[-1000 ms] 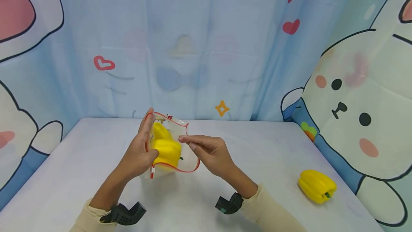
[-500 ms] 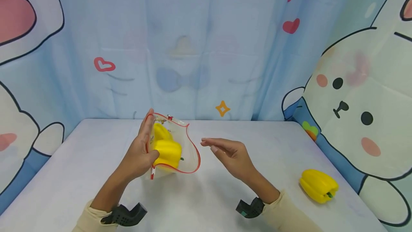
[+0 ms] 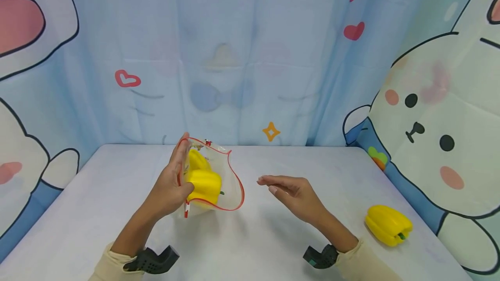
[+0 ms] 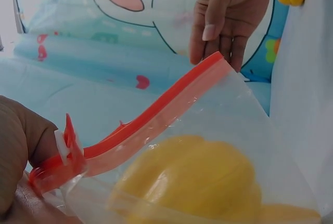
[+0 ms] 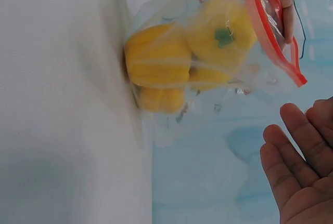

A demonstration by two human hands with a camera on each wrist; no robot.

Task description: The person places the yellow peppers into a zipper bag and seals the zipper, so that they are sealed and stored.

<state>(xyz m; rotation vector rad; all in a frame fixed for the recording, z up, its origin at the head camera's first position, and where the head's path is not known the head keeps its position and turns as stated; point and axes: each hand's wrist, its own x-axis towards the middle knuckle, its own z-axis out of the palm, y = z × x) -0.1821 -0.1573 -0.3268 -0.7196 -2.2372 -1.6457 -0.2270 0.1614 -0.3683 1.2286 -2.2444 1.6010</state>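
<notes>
My left hand [image 3: 173,185] grips one side of a clear zip bag [image 3: 232,190] by its red-edged mouth, thumb on the near side. The mouth gapes toward the right. Inside lie several yellow bell peppers [image 5: 158,55], one with its green stem showing in the right wrist view. A white-and-red slider [image 4: 66,143] sits on the zip beside the left fingers. To the right of the bag, apart from it, my right hand [image 3: 294,196] hovers over the table with fingers extended and nothing in them. The bag's bottom appears to touch the table in the right wrist view.
Another yellow bell pepper [image 3: 388,225] lies on the white table [image 3: 250,246] at the right, stem toward the near side. Behind the table hangs a blue curtain [image 3: 242,55] printed with cartoon bunnies. A dark camera is strapped to each wrist.
My right hand has let go of the bag's red edge and drawn away to the right, slightly down. My left hand and the bag have hardly moved.
</notes>
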